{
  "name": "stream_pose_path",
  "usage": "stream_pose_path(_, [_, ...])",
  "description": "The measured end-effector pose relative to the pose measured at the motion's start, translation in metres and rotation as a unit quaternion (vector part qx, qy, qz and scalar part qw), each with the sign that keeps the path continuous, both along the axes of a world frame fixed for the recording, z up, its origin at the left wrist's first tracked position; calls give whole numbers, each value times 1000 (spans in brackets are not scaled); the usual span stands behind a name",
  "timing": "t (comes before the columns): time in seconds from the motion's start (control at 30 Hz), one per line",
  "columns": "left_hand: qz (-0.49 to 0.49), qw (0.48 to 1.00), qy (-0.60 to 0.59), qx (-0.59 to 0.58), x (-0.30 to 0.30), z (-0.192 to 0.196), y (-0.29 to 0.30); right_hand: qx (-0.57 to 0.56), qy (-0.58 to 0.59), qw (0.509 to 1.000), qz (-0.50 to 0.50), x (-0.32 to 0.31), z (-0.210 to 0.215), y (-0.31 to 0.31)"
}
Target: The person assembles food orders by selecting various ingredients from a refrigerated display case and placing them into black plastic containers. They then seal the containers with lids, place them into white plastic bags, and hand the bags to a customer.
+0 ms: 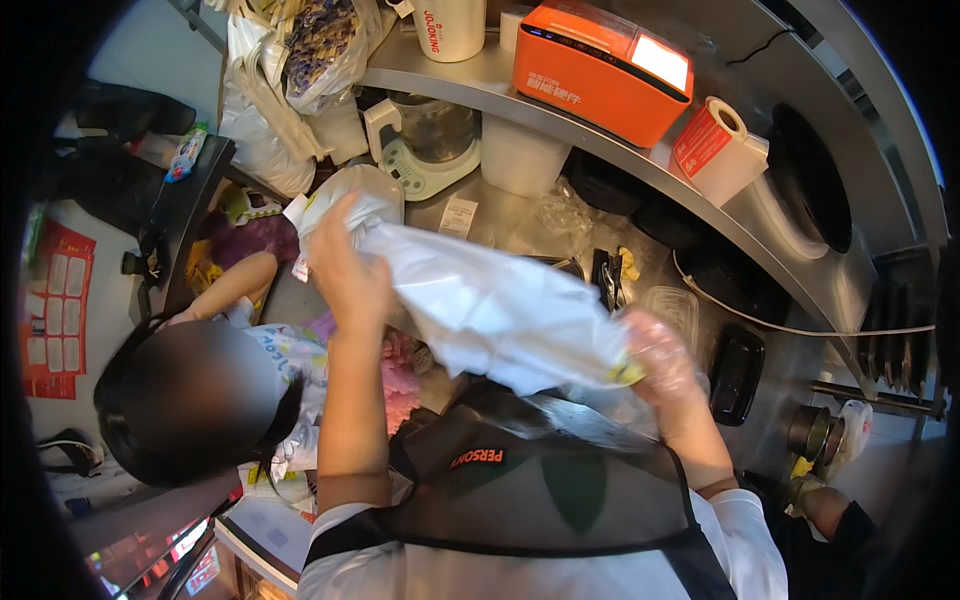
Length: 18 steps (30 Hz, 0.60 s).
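A white plastic bag (490,300) stretches slantwise in front of my chest, creased and a little smeared by motion. My left hand (350,265) grips its bunched left end, where a small white paper slip (297,212) sticks out. At the bag's lower right end is my right hand (655,355), in a thin clear plastic glove, its fingers closed on the bag. A yellowish patch shows beside those fingers. What the bag contains, if anything, is hidden.
Behind the bag, a steel counter (425,215) holds a green-based blender (430,160), a clear lidded box (672,312) and a black tray (738,375). An orange printer (600,75) and a label roll (715,145) sit on the shelf above. Another person (270,370) is close at my left.
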<state>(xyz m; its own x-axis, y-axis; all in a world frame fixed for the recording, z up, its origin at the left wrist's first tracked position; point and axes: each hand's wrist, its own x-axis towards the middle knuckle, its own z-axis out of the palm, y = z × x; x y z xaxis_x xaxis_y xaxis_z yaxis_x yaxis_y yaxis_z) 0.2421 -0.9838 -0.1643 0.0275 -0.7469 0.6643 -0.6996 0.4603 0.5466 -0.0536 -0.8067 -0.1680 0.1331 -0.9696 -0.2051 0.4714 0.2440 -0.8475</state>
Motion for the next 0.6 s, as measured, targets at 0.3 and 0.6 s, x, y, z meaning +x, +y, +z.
stream_pose_path(0.3, [-301, 923, 5, 238, 51, 5, 85, -243, 657, 700, 138, 59, -79, -153])
stream_pose_path(0.6, [-111, 900, 272, 321, 129, -26, 125, -75, 625, 665, 402, 49, -122, -148])
